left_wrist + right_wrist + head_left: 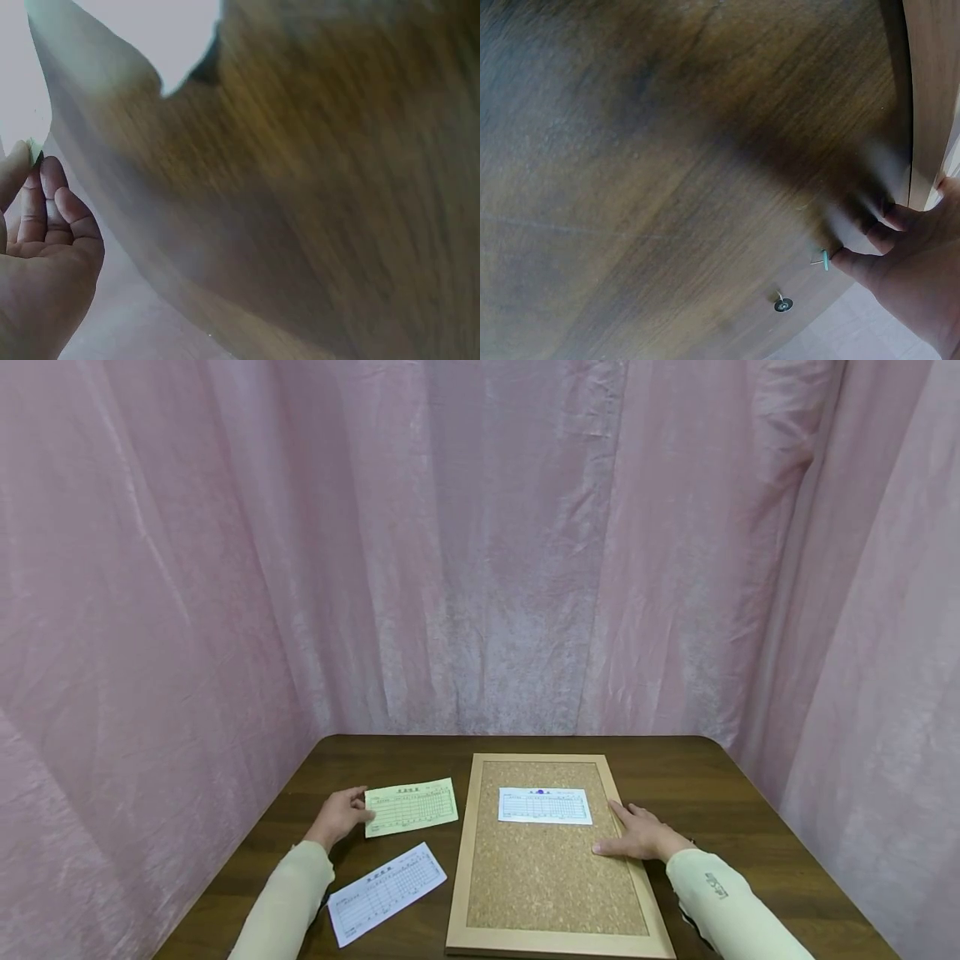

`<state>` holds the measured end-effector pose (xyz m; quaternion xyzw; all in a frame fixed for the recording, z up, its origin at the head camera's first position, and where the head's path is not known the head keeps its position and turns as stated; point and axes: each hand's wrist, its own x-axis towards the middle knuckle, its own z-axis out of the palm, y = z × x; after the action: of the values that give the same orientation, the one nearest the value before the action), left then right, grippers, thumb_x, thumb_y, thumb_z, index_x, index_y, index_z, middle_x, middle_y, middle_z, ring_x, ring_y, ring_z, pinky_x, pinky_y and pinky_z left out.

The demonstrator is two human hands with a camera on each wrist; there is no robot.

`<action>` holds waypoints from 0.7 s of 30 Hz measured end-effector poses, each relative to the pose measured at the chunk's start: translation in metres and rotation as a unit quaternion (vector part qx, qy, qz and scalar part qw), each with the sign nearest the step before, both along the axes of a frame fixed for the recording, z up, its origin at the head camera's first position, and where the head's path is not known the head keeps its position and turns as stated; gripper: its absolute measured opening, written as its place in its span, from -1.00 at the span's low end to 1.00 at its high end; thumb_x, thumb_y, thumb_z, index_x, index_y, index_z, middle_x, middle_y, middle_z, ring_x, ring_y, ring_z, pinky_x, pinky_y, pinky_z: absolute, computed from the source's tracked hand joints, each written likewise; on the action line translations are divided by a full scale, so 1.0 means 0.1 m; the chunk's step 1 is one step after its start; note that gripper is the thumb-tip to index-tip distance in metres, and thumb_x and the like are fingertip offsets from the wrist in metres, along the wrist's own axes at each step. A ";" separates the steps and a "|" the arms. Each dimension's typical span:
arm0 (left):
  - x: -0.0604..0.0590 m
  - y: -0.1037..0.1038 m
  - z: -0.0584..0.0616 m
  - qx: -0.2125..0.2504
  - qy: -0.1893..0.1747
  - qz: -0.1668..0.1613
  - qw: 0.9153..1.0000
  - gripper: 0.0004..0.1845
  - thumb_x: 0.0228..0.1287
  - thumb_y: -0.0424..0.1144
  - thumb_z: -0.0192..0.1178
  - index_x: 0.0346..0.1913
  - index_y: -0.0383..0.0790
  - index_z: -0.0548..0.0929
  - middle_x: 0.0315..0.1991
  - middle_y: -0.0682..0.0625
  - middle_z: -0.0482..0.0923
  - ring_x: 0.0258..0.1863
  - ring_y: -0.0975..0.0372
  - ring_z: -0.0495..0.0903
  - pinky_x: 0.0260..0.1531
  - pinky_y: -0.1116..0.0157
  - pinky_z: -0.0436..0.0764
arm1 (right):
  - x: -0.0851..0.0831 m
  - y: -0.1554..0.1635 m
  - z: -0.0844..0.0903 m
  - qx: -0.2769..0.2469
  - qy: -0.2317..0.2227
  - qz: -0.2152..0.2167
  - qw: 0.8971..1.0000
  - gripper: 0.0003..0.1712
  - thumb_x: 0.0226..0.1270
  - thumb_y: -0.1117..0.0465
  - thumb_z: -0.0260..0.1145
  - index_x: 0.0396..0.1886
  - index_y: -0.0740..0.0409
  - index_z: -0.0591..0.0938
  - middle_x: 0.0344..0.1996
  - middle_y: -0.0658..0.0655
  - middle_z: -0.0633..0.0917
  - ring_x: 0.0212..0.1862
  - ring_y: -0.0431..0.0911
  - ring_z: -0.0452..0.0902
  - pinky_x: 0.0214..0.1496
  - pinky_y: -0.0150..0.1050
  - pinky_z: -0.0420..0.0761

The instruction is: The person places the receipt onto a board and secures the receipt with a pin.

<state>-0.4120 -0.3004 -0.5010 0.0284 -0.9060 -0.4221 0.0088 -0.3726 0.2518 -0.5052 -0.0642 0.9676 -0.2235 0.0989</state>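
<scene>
My left hand (341, 817) pinches the left edge of a pale green printed form (412, 807), thumb on top; in the left wrist view the paper's corner sits between thumb and fingers. A white printed form (387, 893) lies askew on the table below it. My right hand (640, 835) rests on the right side of a wood-framed cork board (555, 885), thumb over the cork and fingers spread toward the frame. Another white form (545, 810) is fixed on the board's upper part by a purple pin (540, 792) at its top edge.
In the right wrist view, a green thumbtack (825, 259) lies close to my right fingertips, and a dark thumbtack (783, 304) lies nearby on the brown wooden table (667, 187). Pink curtains (517, 568) hang behind the table and on both sides.
</scene>
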 end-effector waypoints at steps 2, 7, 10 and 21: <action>0.00 0.00 0.01 0.005 -0.006 -0.002 1.000 -0.28 0.22 -0.40 0.34 0.41 -0.48 0.32 -0.33 -0.06 0.53 -0.04 0.03 0.46 -0.06 0.10 0.44 | 0.00 0.00 0.00 -0.001 0.000 -0.001 1.000 0.35 -0.01 -0.45 0.42 0.55 0.25 0.11 0.39 0.63 0.12 0.40 0.55 -0.02 0.24 0.51 0.13; -0.01 0.01 0.01 0.022 0.001 0.003 1.000 -0.38 0.23 -0.41 0.33 0.34 -0.46 0.40 -0.25 -0.10 0.56 -0.15 0.06 0.49 -0.11 0.12 0.48 | 0.00 0.00 0.00 -0.001 0.000 -0.001 1.000 0.35 -0.02 -0.46 0.42 0.55 0.26 0.12 0.39 0.63 0.12 0.40 0.55 -0.02 0.23 0.51 0.13; 0.00 0.02 -0.01 0.022 0.019 0.005 1.000 -0.51 0.28 -0.43 0.28 0.24 -0.48 0.46 -0.18 -0.15 0.58 -0.14 0.06 0.51 -0.10 0.10 0.50 | 0.00 0.00 0.00 0.000 0.000 -0.002 1.000 0.35 -0.02 -0.46 0.42 0.55 0.26 0.12 0.39 0.63 0.12 0.40 0.55 -0.02 0.24 0.51 0.12; 0.05 0.08 0.03 -0.022 0.102 0.035 0.994 -0.69 0.39 -0.37 0.17 0.09 -0.51 0.61 0.02 -0.35 0.61 0.03 -0.15 0.56 0.02 -0.06 0.52 | 0.01 -0.02 0.02 -0.001 0.001 0.002 1.000 0.32 0.00 -0.43 0.43 0.54 0.26 0.13 0.38 0.64 0.12 0.40 0.54 -0.02 0.25 0.49 0.14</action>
<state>-0.4071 -0.2922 -0.4984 0.0168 -0.9077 -0.4027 0.1167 -0.3718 0.2502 -0.5028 -0.0663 0.9674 -0.2239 0.0979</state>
